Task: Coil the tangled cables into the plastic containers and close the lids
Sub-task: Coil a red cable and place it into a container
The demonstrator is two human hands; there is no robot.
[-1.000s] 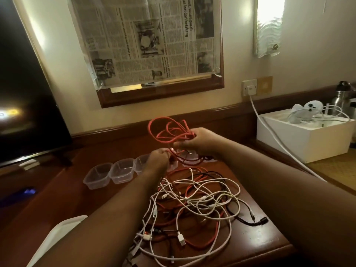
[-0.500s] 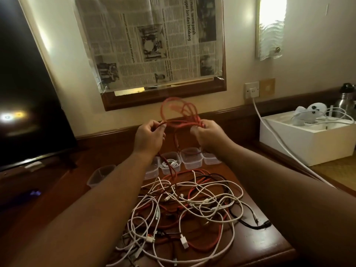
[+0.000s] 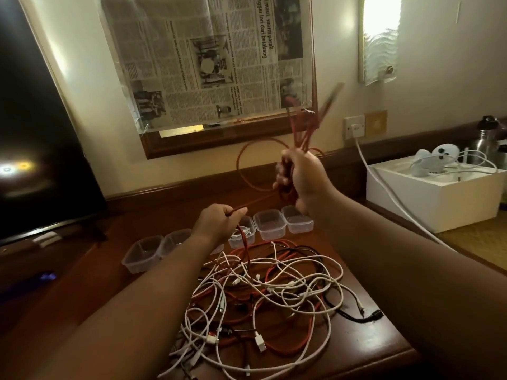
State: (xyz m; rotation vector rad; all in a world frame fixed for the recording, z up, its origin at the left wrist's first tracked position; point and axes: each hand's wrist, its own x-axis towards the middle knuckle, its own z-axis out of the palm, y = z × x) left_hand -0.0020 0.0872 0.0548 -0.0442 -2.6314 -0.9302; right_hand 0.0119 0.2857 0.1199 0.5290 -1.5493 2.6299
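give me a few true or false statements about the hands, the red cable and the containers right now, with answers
1. The right hand grips a bundle of red cable loops raised above the desk. True.
2. The left hand is empty and flat on the desk. False: it pinches a strand of the red cable.
3. The clear plastic containers have their lids shut. False: the ones in view are open, with no lids on.
4. A tangled pile of white, red and black cables lies on the wooden desk. True.
5. One container near the left hand holds a white cable. True.
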